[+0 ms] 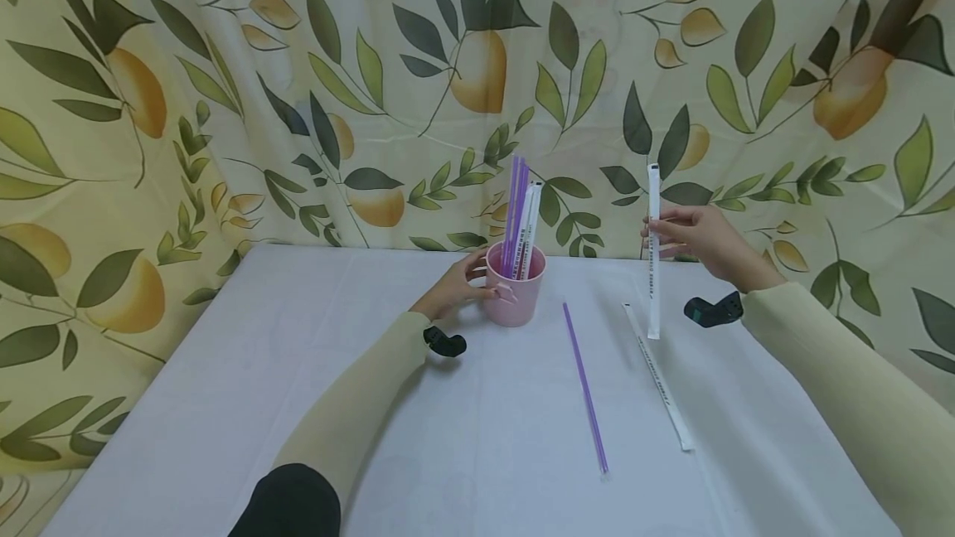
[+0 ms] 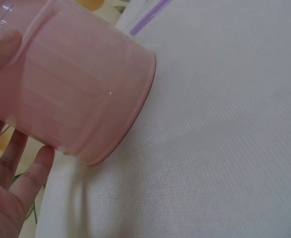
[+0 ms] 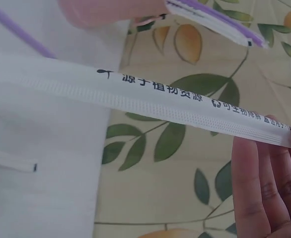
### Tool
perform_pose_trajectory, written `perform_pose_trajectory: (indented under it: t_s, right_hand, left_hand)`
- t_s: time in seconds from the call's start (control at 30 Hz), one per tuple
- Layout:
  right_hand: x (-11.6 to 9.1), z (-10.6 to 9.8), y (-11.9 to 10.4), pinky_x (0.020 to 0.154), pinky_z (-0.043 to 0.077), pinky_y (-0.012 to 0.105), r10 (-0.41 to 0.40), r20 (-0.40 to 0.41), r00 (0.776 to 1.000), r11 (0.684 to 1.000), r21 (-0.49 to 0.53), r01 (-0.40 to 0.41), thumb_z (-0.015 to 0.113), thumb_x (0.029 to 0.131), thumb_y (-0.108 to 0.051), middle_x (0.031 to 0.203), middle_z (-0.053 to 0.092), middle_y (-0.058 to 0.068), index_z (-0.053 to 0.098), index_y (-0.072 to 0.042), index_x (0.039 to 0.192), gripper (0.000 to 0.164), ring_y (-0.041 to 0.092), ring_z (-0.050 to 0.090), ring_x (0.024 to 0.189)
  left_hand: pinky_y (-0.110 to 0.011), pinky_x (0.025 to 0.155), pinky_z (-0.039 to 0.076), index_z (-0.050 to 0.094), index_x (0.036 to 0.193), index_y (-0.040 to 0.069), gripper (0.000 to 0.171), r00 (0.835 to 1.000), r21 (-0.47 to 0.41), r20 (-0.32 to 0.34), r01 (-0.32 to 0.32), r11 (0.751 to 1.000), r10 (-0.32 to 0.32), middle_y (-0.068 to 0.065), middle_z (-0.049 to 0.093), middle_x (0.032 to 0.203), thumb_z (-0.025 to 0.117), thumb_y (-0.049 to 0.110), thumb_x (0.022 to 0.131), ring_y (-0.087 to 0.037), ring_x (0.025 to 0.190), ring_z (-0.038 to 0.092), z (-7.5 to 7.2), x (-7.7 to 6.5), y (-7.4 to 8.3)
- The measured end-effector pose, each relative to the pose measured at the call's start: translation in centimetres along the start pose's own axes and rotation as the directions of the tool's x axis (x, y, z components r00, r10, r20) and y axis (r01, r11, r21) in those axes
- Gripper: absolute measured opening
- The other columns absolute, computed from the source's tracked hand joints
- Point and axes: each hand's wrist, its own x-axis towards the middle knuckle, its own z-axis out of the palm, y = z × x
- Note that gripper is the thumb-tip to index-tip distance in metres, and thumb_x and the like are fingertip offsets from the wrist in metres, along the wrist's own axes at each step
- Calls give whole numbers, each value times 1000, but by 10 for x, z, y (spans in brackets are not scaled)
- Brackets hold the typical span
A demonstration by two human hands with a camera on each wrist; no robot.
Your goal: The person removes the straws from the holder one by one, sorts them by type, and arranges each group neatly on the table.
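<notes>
My left hand grips a pink cup by its side, thumb on the near side and fingers round the far side. Upright in the cup stand several purple straws and white paper-wrapped straws. Held upright above the table's right side, another paper-wrapped straw is pinched between the thumb and fingers of my right hand. Dark printed characters run along its wrapper in the right wrist view. The left wrist view shows the cup's base against the white cloth.
A loose purple straw lies on the white tablecloth right of the cup. Farther right lies a paper-wrapped straw, at a slant. Behind the table hangs a curtain with a leaf and fruit print.
</notes>
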Motion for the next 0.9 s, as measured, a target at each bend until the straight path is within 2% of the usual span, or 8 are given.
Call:
perform_pose_trajectory:
  t_s: [0.2, 0.4, 0.57, 0.73, 0.9]
  right_hand:
    - [-17, -3, 23, 78, 59, 26, 42, 57, 998, 996, -85, -37, 52, 96, -32, 87, 66, -23, 44, 9, 132, 55, 0, 66, 83]
    - [-35, -3, 47, 81, 59, 32, 81, 101, 992, 992, -102, -71, 50, 97, -28, 96, 71, -11, 44, 10, 131, 51, 2, 67, 85]
    - [-43, 1, 68, 81, 59, 36, 109, 130, 985, 991, -94, -98, 51, 97, -26, 109, 70, 11, 45, 12, 130, 51, 3, 68, 86]
    - [-48, 6, 84, 82, 59, 37, 160, 160, 974, 985, -95, -146, 52, 96, -28, 109, 70, 12, 43, 14, 130, 55, 4, 67, 86]
    - [-50, 11, 95, 80, 59, 34, 201, 163, 966, 976, -112, -185, 53, 96, -32, 113, 67, 20, 43, 13, 130, 58, 7, 66, 88]
  left_hand:
    - [-44, 116, 31, 27, 148, 13, 84, 1000, 6, 1, 11, 1000, -11, -9, 33, 151, 71, -3, 78, -31, 137, 35, 0, 1, -2]
    - [-42, 115, 32, 28, 148, 14, 83, 1000, 18, -3, 17, 1000, -17, -8, 34, 151, 72, -1, 78, -30, 137, 36, 1, 1, -2]
    - [-41, 115, 33, 28, 148, 15, 84, 1000, 37, -10, 25, 999, -25, -7, 34, 151, 73, 1, 78, -29, 137, 37, 0, -1, -2]
    - [-42, 115, 32, 28, 148, 16, 85, 999, 33, -13, 35, 999, -34, -8, 35, 151, 73, 1, 77, -30, 137, 36, 0, -2, 1]
    - [-42, 115, 32, 29, 148, 16, 85, 999, 21, -14, 38, 999, -38, -9, 35, 150, 72, -1, 77, -30, 137, 36, 1, -2, 3]
